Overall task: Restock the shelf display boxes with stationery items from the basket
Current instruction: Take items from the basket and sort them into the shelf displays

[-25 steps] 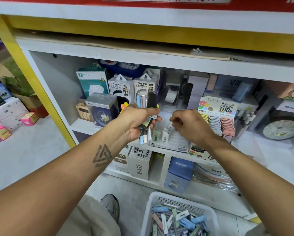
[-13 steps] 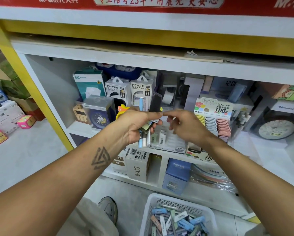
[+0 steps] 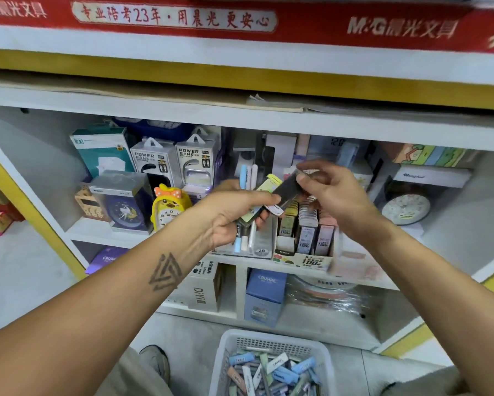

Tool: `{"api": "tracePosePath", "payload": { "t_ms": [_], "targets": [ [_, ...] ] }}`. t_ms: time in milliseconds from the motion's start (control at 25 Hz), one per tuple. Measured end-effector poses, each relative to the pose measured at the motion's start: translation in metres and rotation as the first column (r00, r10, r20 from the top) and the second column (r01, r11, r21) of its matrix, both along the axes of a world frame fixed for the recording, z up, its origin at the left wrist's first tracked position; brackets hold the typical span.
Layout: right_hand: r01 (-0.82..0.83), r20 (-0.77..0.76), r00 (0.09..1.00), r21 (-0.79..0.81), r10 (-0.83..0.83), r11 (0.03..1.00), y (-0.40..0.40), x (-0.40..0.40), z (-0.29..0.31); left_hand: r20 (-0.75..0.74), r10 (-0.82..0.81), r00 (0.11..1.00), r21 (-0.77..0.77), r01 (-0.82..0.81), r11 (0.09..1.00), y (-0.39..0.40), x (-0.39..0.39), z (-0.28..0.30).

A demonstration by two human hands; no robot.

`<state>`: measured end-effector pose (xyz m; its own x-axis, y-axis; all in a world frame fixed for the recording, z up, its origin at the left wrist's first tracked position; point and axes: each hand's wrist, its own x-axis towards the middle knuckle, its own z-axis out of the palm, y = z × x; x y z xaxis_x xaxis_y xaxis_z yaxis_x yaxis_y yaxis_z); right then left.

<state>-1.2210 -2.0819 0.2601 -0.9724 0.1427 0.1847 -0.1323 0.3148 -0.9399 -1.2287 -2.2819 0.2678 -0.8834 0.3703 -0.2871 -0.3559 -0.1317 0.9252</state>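
My left hand (image 3: 234, 212) grips a bundle of slim pastel lead cases (image 3: 247, 178), blue, white and pink, standing upright in front of the shelf. My right hand (image 3: 330, 192) pinches the upper end of a dark flat case (image 3: 287, 185) that slants out of the bundle. Below the hands sit the shelf display boxes: a clear one marked 2B (image 3: 261, 248) and a printed one (image 3: 303, 261) with rows of yellow, blue and pink refill packs. The white basket (image 3: 228, 355) stands on the floor at the bottom, with several pastel cases (image 3: 274, 372) lying inside.
Power bank boxes (image 3: 195, 164), a blue clock box (image 3: 123, 204) and a yellow duck clock (image 3: 168, 207) fill the shelf's left. A round clock (image 3: 406, 210) sits at the right. Blue CRUHRE box (image 3: 266, 295) and DIY box (image 3: 204, 287) stand on the lower shelf. My shoe (image 3: 154, 361) is beside the basket.
My right hand rose from the 2B display box to the bundle and took hold of the dark case. The left hand held the bundle steady while the view shifted.
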Motion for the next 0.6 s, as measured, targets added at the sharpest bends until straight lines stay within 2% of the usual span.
{"api": "tracePosePath", "payload": {
  "t_ms": [40,80,120,160,200,240,320,400,480,520,600],
  "targets": [
    [0.038,-0.111,0.994,0.282,-0.007,0.959,0.008,0.004,-0.001,-0.003,0.006,1.0,0.01,-0.006,1.0,0.004,-0.001,0.001],
    [0.085,-0.215,0.976,0.55,0.043,0.831,0.015,0.01,-0.001,0.003,0.007,1.0,0.025,-0.007,1.0,0.007,-0.001,0.003],
    [0.139,-0.282,0.952,0.743,0.117,0.655,0.021,0.015,-0.001,0.016,0.003,1.0,0.044,-0.004,0.999,0.01,-0.002,0.004],
    [0.184,-0.314,0.931,0.845,0.187,0.501,0.025,0.02,-0.001,0.03,-0.011,0.999,0.062,0.009,0.998,0.013,-0.002,0.006],
    [0.225,-0.335,0.914,0.887,0.227,0.403,0.027,0.024,0.001,0.042,-0.036,0.998,0.075,0.033,0.997,0.016,-0.002,0.008],
    [0.259,-0.364,0.896,0.893,0.253,0.368,0.029,0.027,0.002,0.053,-0.068,0.996,0.086,0.064,0.994,0.019,-0.001,0.01],
    [0.244,-0.382,0.878,0.875,0.288,0.418,0.03,0.033,0.003,0.076,-0.118,0.99,0.133,0.107,0.985,0.025,0.0,0.013],
    [0.105,-0.309,0.92,0.786,0.24,0.609,0.033,0.038,0.005,0.095,-0.109,0.989,0.168,0.092,0.981,0.028,-0.001,0.014],
    [-0.023,-0.126,0.985,0.569,0.115,0.822,0.037,0.041,0.007,0.095,-0.067,0.993,0.13,0.054,0.99,0.03,-0.002,0.013],
    [-0.066,-0.035,0.995,0.435,0.09,0.898,0.038,0.043,0.006,0.094,-0.044,0.995,0.095,0.035,0.995,0.031,-0.002,0.011],
    [-0.101,0.028,0.995,0.301,0.097,0.948,0.04,0.044,0.003,0.097,-0.018,0.995,0.043,0.014,0.999,0.032,-0.001,0.006]
  ]
}}
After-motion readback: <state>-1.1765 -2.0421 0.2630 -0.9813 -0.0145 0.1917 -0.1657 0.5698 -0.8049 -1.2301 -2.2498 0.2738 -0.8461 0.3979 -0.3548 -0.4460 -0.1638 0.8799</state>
